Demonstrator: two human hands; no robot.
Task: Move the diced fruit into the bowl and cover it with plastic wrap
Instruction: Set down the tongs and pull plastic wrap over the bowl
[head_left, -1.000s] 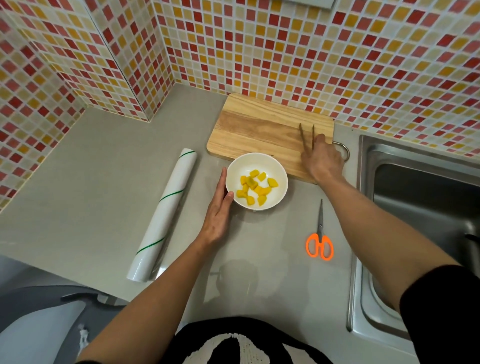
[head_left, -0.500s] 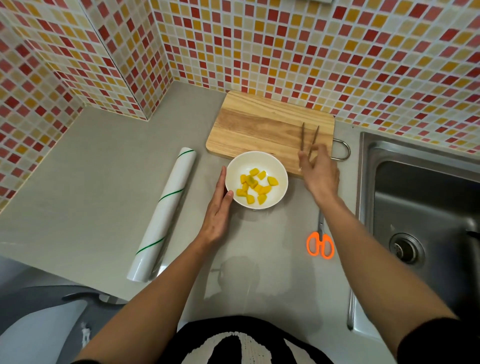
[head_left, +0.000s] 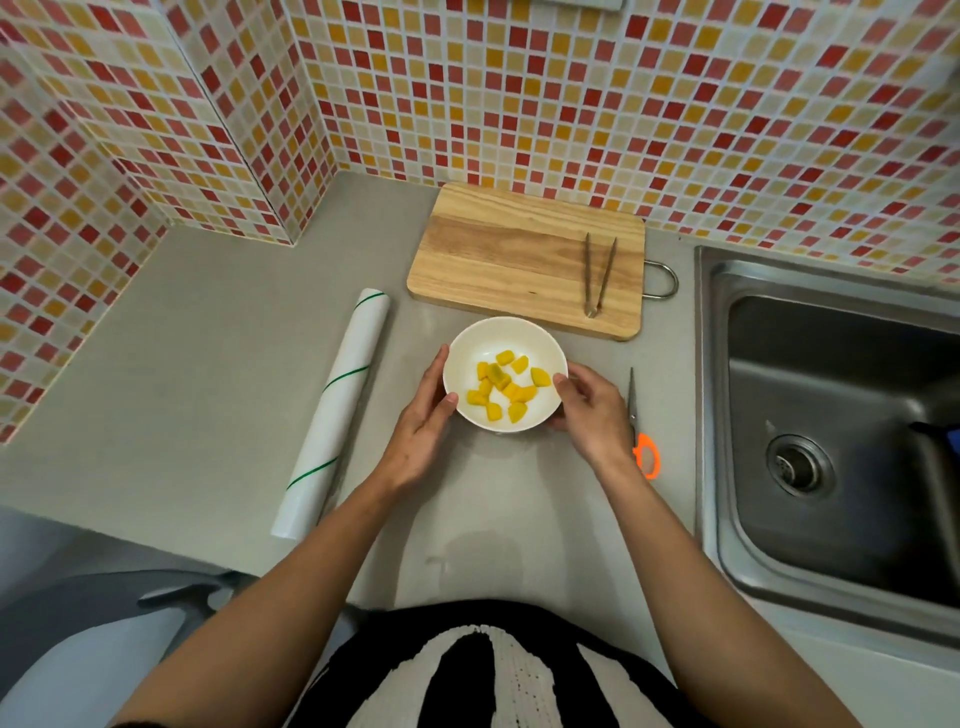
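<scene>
A white bowl (head_left: 470, 347) stands on the grey counter in front of the wooden cutting board (head_left: 498, 254). Several yellow diced fruit pieces (head_left: 503, 385) lie inside it. My left hand (head_left: 423, 426) cups the bowl's left side. My right hand (head_left: 589, 410) grips its right rim with fingers and thumb. A roll of plastic wrap (head_left: 335, 410) with thin green stripes lies to the left of the bowl. Metal tongs (head_left: 597, 273) rest on the board's right end, with no hand on them.
Orange-handled scissors (head_left: 641, 439) lie just right of my right hand. A steel sink (head_left: 831, 431) fills the right side. Tiled walls close off the back and the left. Bare counter lies between the roll and the left wall.
My right hand let go of the tongs on the board and came down to the bowl's right rim. The left hand stayed against the bowl.
</scene>
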